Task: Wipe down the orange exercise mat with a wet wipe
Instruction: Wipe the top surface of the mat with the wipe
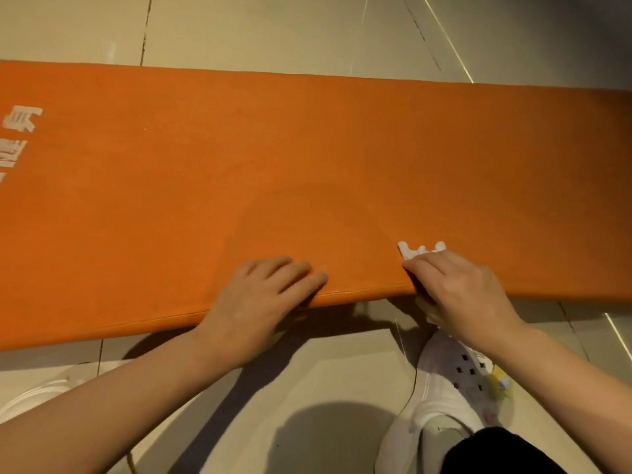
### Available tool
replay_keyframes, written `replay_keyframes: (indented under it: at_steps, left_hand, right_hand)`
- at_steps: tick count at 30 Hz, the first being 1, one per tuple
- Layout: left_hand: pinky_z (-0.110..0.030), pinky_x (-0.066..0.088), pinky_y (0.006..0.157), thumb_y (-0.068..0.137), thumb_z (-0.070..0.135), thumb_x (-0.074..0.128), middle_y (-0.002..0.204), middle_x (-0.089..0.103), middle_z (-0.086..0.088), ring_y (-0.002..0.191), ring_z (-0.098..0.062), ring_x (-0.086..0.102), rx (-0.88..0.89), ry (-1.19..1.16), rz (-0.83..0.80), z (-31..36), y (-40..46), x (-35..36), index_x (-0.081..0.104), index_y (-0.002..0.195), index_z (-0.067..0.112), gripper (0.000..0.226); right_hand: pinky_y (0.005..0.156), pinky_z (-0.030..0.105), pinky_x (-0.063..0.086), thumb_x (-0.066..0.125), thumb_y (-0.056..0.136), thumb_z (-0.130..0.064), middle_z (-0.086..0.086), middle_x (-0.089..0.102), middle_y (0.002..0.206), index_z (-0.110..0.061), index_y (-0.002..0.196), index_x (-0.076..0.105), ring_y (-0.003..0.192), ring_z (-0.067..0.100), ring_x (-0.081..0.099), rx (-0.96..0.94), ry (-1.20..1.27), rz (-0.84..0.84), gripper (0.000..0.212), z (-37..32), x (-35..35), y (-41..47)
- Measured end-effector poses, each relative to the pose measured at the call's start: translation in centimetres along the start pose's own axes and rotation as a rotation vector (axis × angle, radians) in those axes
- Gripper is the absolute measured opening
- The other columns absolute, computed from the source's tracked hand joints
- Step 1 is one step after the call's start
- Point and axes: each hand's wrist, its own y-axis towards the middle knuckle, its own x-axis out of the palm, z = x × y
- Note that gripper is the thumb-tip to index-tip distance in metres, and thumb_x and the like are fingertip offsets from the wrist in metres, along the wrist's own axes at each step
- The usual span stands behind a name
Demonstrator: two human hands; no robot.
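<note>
Pale floor tiles (239, 32) with dark grout lines carry an orange mat (307, 159) that stretches across the whole view from left to right. At its near edge, the right hand (461, 292) lies on the mat with its fingers curled down over a white wet wipe (422, 249), pressing it onto the orange surface; bits of the wipe poke out beyond the fingertips, and the thumb side hangs over the mat's edge. Just to its left, apart from it, the left hand (263, 295) rests flat on the same near edge, fingers relaxed and spread lightly toward the right, holding nothing. Between the two hands the mat's edge is slightly lifted and bowed. Worn white lettering (22, 119) marks the mat's far left end. Below the right wrist, on the tiles, sits a white clog-style shoe (455, 381) with small holes and charms, and a dark trouser leg (496, 453) shows at the bottom.
</note>
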Motion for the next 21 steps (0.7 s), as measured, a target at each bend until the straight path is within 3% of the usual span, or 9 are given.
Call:
replay_keyframes:
  at_steps: [2, 4, 7, 9, 11, 15, 17, 19, 21]
  left_hand:
    - [-0.052, 0.053, 0.08, 0.069, 0.033, 0.078, 0.128, 0.061, -0.014, 0.113, -0.038, 0.059, -0.167, 0.012, -0.031, -2.7, -3.8, -0.9, 0.048, 0.136, 0.017, 0.075]
    - [-0.056, 0.055, 0.078, 0.061, 0.023, 0.085, 0.125, 0.063, -0.02, 0.106, -0.043, 0.064, -0.278, 0.001, -0.072, -4.5, -6.4, -2.1, 0.054, 0.131, 0.01, 0.077]
    - [-0.046, 0.059, 0.066, 0.069, 0.034, 0.062, 0.112, 0.071, -0.017, 0.091, -0.036, 0.072, -0.197, 0.05, -0.072, -3.7, -7.2, -2.2, 0.07, 0.116, 0.008, 0.054]
    - [-0.039, 0.06, 0.058, 0.07, 0.037, 0.061, 0.107, 0.074, -0.013, 0.085, -0.032, 0.074, -0.112, 0.042, -0.137, -2.2, -7.5, -1.2, 0.071, 0.114, 0.011, 0.052]
    - [-0.036, 0.059, 0.054, 0.079, 0.043, 0.054, 0.107, 0.074, -0.012, 0.086, -0.031, 0.074, -0.052, 0.026, -0.181, -1.7, -8.3, 0.1, 0.071, 0.115, 0.012, 0.05]
    - [-0.034, 0.059, 0.053, 0.081, 0.064, 0.041, 0.112, 0.068, -0.01, 0.091, -0.029, 0.07, -0.029, 0.033, -0.265, -2.5, -8.5, 1.6, 0.06, 0.122, 0.016, 0.067]
    - [-0.035, 0.059, 0.055, 0.081, 0.07, 0.04, 0.112, 0.066, -0.011, 0.092, -0.03, 0.068, -0.028, 0.047, -0.257, -2.6, -8.5, 1.9, 0.054, 0.124, 0.015, 0.071]
    - [-0.036, 0.059, 0.062, 0.081, 0.076, 0.039, 0.114, 0.066, -0.011, 0.095, -0.03, 0.067, -0.052, 0.014, -0.239, -2.6, -8.7, 1.9, 0.061, 0.123, 0.014, 0.078]
    - [-0.038, 0.057, 0.071, 0.082, 0.082, 0.035, 0.117, 0.066, -0.008, 0.101, -0.028, 0.066, -0.114, -0.074, -0.262, -2.3, -8.7, 1.6, 0.066, 0.122, 0.016, 0.083]
  right_hand:
    - [0.041, 0.025, 0.04, 0.076, 0.058, -0.015, 0.011, 0.071, 0.085, -0.004, 0.092, 0.072, 0.068, 0.031, 0.066, -0.018, -0.023, 0.047, 0.037, 0.0, -0.5, -0.2]
    - [0.042, 0.024, 0.037, 0.074, 0.057, -0.016, 0.011, 0.07, 0.084, -0.004, 0.092, 0.071, 0.068, 0.031, 0.066, -0.032, -0.029, 0.04, 0.037, -0.1, -0.2, -0.3]
    - [0.043, 0.023, 0.035, 0.084, 0.052, -0.014, 0.006, 0.065, 0.08, -0.01, 0.092, 0.068, 0.066, 0.029, 0.063, -0.021, 0.008, -0.098, 0.043, 0.0, 1.6, -1.1]
    - [0.041, 0.025, 0.039, 0.092, 0.048, -0.019, 0.0, 0.062, 0.083, -0.017, 0.095, 0.064, 0.069, 0.023, 0.062, -0.002, 0.073, -0.259, 0.055, 0.3, 2.8, -2.4]
    - [0.053, 0.023, 0.039, 0.094, 0.053, -0.027, -0.003, 0.06, 0.094, -0.022, 0.104, 0.06, 0.079, 0.019, 0.059, 0.003, 0.124, -0.397, 0.061, 0.6, 3.5, -3.2]
    - [0.079, 0.028, 0.038, 0.071, 0.083, -0.025, -0.007, 0.042, 0.121, -0.031, 0.134, 0.04, 0.105, 0.012, 0.04, 0.028, 0.208, -0.627, 0.06, 0.5, 2.6, -1.6]
    - [0.08, 0.029, 0.04, 0.065, 0.083, -0.016, -0.007, 0.04, 0.12, -0.033, 0.135, 0.036, 0.105, 0.012, 0.041, 0.002, 0.202, -0.67, 0.062, -0.2, 2.4, -0.6]
    - [0.08, 0.029, 0.041, 0.059, 0.086, -0.011, -0.007, 0.046, 0.117, -0.031, 0.129, 0.042, 0.106, 0.014, 0.048, -0.019, 0.231, -0.681, 0.05, -1.1, 2.0, 0.0]
    - [0.077, 0.018, 0.04, 0.053, 0.093, -0.008, -0.009, 0.056, 0.113, -0.032, 0.125, 0.049, 0.103, 0.009, 0.054, 0.019, 0.333, -0.654, 0.039, -2.2, 1.0, 0.9]
